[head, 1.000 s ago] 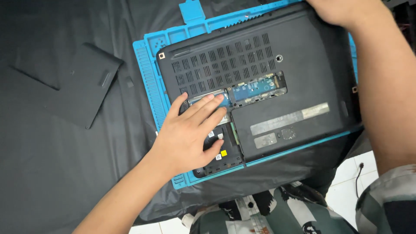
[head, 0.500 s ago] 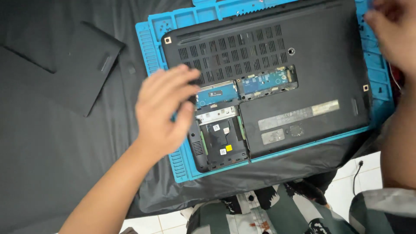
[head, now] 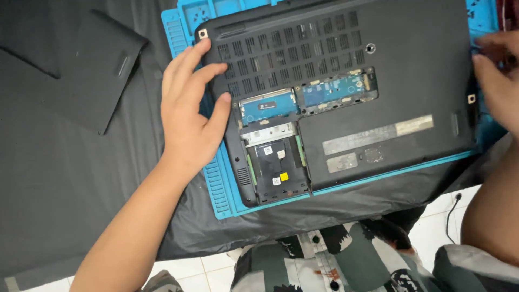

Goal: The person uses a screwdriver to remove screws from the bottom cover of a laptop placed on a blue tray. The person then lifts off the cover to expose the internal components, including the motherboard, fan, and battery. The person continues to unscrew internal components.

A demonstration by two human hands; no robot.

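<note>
Left hand open, flat on upturned laptop left edge; right hand at right edge, grip unclear; exposed circuit boards risk finger contact.

Long sticker: we see a grey strip, paler at its right end, on the laptop base toward its near edge.
Small sticker: grey rectangle just below it.
Drive labels: white squares and a yellow one near the near-left corner.
</note>
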